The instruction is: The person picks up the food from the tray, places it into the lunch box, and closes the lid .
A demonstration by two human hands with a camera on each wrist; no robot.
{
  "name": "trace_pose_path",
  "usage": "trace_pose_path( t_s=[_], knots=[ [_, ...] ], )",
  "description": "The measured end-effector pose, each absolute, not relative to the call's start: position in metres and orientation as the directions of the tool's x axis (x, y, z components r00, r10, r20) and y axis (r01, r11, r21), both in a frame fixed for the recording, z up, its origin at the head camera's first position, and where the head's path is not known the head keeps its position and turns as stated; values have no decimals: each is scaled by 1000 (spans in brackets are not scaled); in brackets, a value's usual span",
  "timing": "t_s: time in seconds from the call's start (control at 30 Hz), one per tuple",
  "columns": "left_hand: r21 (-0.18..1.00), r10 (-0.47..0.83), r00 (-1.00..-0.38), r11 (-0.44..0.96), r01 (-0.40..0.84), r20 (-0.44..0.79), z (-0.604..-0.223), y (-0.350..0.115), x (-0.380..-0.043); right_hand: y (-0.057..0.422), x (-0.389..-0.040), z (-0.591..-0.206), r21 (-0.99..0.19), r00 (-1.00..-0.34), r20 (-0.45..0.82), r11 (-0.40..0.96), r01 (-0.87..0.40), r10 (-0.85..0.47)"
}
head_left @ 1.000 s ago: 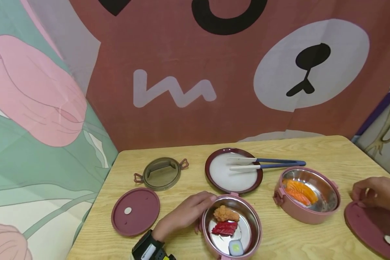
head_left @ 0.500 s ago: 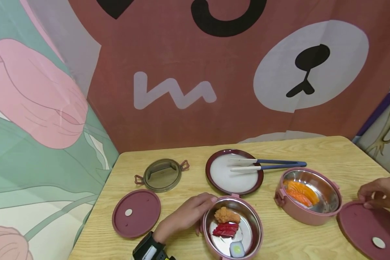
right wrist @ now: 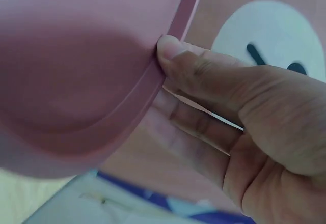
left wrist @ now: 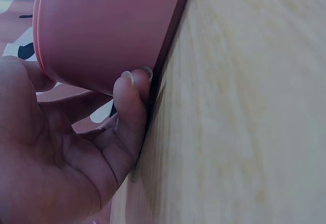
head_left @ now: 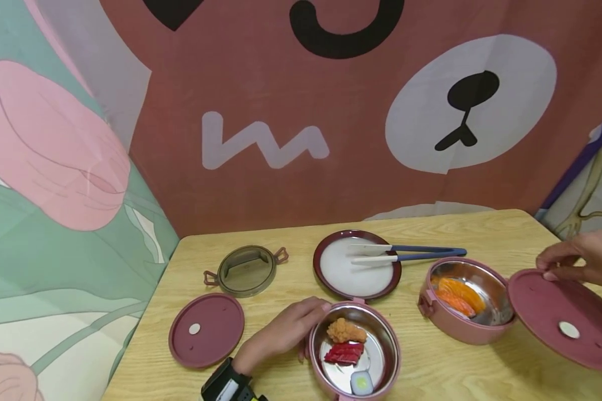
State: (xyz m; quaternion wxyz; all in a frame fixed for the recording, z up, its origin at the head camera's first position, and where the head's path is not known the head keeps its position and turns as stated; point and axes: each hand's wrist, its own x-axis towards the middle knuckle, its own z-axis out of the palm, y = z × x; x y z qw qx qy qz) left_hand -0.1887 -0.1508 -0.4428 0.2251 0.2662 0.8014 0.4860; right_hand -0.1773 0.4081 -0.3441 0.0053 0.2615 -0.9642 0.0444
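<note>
Rising beside the salmon bowl [head_left: 462,329], the lid [head_left: 547,306] is risking a slip, the right hand [head_left: 588,259] pinching only its edge, the left hand [head_left: 291,328] gripping the chicken bowl [head_left: 390,348].

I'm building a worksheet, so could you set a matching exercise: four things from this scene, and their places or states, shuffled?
Column one:
1. right hand
2. left hand
3. tongs
4. orange slices

Column two:
A. tips over the white plate
B. inside the far bowl
C. pinching the raised lid
D. touching the near bowl

Right pairs: 1-C, 2-D, 3-A, 4-B.
</note>
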Motion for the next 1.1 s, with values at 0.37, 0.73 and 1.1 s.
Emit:
trace_pose_path(
  t_s=[0.37, 0.73, 1.1],
  knots=[
    [913, 649, -752, 367, 177, -114, -446, -154, -187, 336, -212, -343, -99, -737, 231, 738, -668, -635],
    [914, 660, -743, 361, 183, -112, -447, -151, -189, 328, -230, -360, -135, -737, 229, 729, -671, -636],
    [916, 655, -748, 356, 186, -103, -444, -152, -190, 322, -229, -365, -103, -815, 212, 816, -568, -540]
  ],
)
